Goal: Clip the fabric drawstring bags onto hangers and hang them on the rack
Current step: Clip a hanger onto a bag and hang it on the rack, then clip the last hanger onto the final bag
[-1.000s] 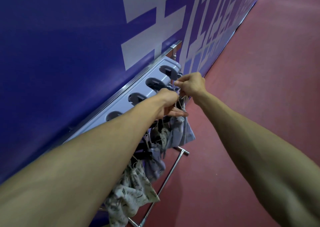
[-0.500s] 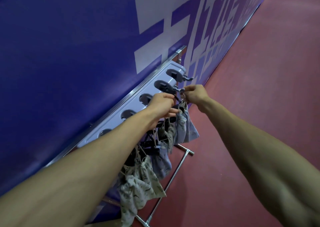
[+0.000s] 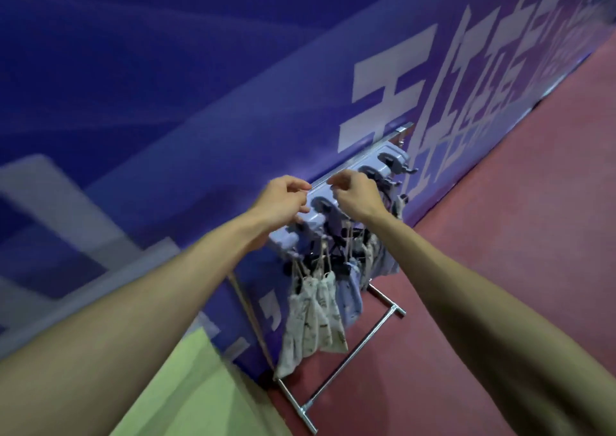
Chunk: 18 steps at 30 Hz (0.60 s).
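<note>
A lavender plastic clip hanger [image 3: 388, 160] with round openings hangs along the metal rack rail [image 3: 401, 129] against the blue wall. Several drawstring bags dangle from its clips by their cords: cream patterned bags [image 3: 311, 322] nearest me, a blue bag [image 3: 350, 299] behind them, and more bags [image 3: 380, 255] further right. My left hand [image 3: 283, 200] curls around the hanger's near upper edge. My right hand [image 3: 358, 195] rests on top of the hanger with its fingertips pinched together by the rail; what it pinches is hidden.
The rack's chrome foot bar [image 3: 353, 355] lies on the red floor [image 3: 500, 235] below the bags. A blue wall [image 3: 166, 69] with large white lettering runs close behind the rack. A green mat [image 3: 200, 389] lies at the lower left.
Both hands have risen from the clips and bag cords to the hanger's upper edge. The view has swung left and back, so the whole row of hanging bags and the rack foot show.
</note>
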{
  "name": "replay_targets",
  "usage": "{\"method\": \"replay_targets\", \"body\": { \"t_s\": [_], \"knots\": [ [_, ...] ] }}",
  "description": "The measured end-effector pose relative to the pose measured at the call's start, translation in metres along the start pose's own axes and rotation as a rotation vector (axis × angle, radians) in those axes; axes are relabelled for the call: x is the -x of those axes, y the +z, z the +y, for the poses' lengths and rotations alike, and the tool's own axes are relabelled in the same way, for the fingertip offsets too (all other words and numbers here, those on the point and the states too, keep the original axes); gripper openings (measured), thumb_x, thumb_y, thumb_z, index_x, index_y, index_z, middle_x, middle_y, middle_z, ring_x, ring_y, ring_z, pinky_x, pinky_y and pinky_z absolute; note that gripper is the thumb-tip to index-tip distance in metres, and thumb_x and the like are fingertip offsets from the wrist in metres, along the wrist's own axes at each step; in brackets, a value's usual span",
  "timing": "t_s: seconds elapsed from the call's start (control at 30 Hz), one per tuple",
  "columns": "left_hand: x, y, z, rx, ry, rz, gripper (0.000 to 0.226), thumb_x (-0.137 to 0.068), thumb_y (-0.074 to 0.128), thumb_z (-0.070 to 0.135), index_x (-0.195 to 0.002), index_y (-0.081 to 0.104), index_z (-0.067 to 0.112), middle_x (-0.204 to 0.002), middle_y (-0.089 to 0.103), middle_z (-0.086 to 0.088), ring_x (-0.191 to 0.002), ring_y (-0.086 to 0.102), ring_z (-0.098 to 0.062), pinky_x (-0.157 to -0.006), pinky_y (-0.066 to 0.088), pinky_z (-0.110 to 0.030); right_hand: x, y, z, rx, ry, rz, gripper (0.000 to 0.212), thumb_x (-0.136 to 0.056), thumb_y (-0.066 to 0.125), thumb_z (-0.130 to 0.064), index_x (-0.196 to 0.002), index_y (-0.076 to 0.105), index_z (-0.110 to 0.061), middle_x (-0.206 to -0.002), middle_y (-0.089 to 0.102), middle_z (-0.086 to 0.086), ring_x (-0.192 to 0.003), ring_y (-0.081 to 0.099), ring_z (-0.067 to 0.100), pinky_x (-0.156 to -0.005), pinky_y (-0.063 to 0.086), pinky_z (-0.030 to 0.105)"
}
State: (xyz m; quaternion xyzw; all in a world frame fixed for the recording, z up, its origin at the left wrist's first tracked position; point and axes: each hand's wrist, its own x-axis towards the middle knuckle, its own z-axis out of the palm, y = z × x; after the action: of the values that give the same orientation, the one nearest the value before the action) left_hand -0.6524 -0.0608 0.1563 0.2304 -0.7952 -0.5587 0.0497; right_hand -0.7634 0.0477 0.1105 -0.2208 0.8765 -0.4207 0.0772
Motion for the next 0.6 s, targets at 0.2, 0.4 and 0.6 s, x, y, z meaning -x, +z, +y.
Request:
{"method": "replay_targets", "body": {
  "t_s": [0.2,0.4,0.6],
  "knots": [
    [0.116,-0.097,-0.042,-0.027,-0.036,0.273,0.022,-0.089,0.05,0.003,-0.102,0.06,0.017,-0.093,0.062,-0.002,-0.085,0.055,-0.015,-0.063,0.042,-0.021,0.079,0.067,-0.099,0.003,-0.194,-0.318,0.027,-0.084,0.054,-0.008,-0.106,0.067,-0.016,-0.088,0.068,0.003,-0.084,0.063,0.017,-0.085,0.053,0.034],
    [0.241,-0.171,-0.121,0.075,-0.158,0.443,0.017,-0.088,0.055,0.004,-0.095,0.059,0.019,-0.085,0.062,-0.004,-0.079,0.054,-0.014,-0.05,0.039,-0.005,0.18,0.148,-0.173,0.032,-0.335,-0.658,0.024,-0.088,0.054,-0.005,-0.111,0.061,-0.008,-0.075,0.061,0.0,-0.071,0.062,0.018,-0.065,0.054,0.032],
    [0.374,-0.225,-0.23,0.127,-0.389,0.538,0.023,-0.085,0.057,0.004,-0.074,0.059,0.024,-0.085,0.064,-0.008,-0.084,0.06,-0.022,-0.087,0.048,-0.035,0.295,0.242,-0.219,0.158,-0.413,-0.923,0.029,-0.091,0.056,-0.01,-0.119,0.058,-0.005,-0.092,0.061,0.006,-0.086,0.064,0.024,-0.076,0.056,0.039]
  ]
}}
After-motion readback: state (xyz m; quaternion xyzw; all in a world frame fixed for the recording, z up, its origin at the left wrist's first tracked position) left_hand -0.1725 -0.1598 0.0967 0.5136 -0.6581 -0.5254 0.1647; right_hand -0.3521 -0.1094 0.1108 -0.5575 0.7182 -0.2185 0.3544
